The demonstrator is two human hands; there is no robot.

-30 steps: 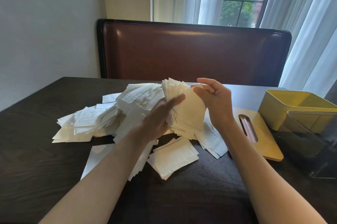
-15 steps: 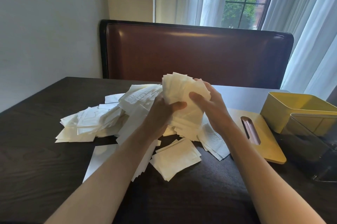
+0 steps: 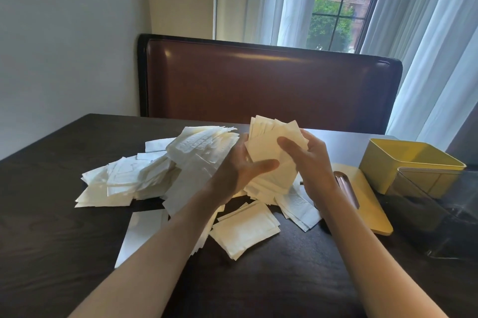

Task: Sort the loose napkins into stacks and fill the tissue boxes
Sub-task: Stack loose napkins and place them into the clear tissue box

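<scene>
— Left hand [image 3: 239, 171]?
— Raised over mid-table, thumb across the front of a cream napkin wad [image 3: 273, 155], fingers curled behind. Gripping it.

— Right hand [image 3: 309, 162]?
— Gripping the same wad from the other side, thumb on the front face, fingers wrapped round the right edge. Held upright, fanned unevenly at the top, lower edge just above the loose napkins.

— Rest of the napkins?
— Spread over a dark table [image 3: 77, 253]. Big white heap [image 3: 144, 175] left of the hands, sheets tilted and overlapping. Small neat stack [image 3: 244, 231] lying flat just below the hands. Few bluish-white ones [image 3: 300, 210] under the right wrist. One large sheet [image 3: 141, 233] flat at front left, partly hidden by the left forearm.

— Boxes?
— Off to the right. Yellow box [image 3: 411, 167], open on top, inside not visible. Yellow lid [image 3: 370, 211] with a slot lying flat beside it, partly behind the right forearm. Clear box [image 3: 439, 214] at the right edge, in front of the yellow one; contents hard to tell.

— Behind?
— Brown padded bench back [image 3: 269, 84], then a window [image 3: 338, 4] with sheer curtains [image 3: 434, 40].
</scene>
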